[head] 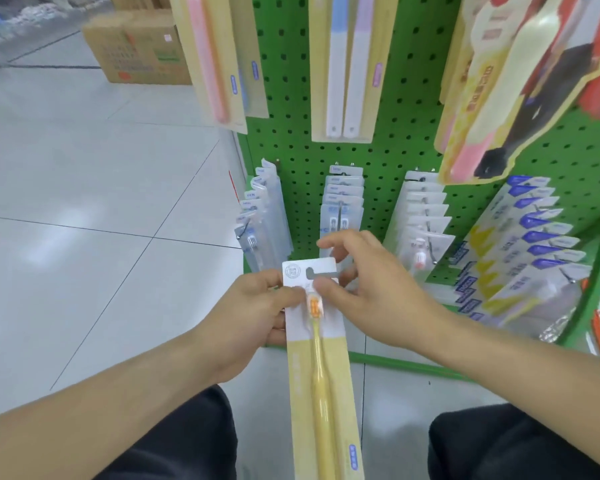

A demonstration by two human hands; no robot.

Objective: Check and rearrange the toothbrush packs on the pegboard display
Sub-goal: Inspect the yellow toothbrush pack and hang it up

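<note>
A long yellow toothbrush pack (321,368) with a white top and hang slot is held upright in front of the green pegboard (395,109). My left hand (253,317) grips its upper left edge, thumb on the front. My right hand (368,282) pinches the top of the pack by the brush head, its other fingers spread behind the card. Just behind the hands, a row of clear packs (342,202) hangs on a hook, its lower part hidden by my fingers.
More clear packs (260,216) hang at the left and packs (425,216) at the right, with blue-labelled packs (534,237) further right. Long yellow packs (347,64) hang above. Cardboard boxes (139,46) sit on the tiled floor (84,202). My knees are at the bottom.
</note>
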